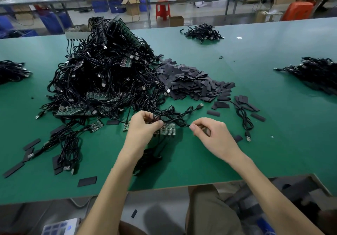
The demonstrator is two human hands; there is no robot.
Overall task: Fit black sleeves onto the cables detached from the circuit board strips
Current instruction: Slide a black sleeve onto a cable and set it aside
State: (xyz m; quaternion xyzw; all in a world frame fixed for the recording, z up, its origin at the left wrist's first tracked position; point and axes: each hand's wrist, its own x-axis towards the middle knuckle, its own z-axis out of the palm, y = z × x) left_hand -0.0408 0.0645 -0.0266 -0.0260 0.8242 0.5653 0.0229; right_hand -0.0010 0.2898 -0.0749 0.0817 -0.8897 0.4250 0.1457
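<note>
Left hand (144, 125) grips circuit board strip (167, 129) and bunched cable (171, 116); right hand (209, 132) pinches the cable's end above green tabletop (255, 152).

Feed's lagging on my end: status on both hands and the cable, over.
Left hand grips circuit board strip. Right hand pinches cable end beside it. No sleeve seen on it; sleeve pile behind. Loose loops cross the strip.

The desk (255, 125) is covered in plain green. The heaped cables (102, 74) are seen as black, their plugs (200, 105) silver. The sleeves (191, 81) near the desk's middle are shown in matt charcoal black. The circuit board strip (168, 128) is coloured green, dotted with pale metal.
</note>
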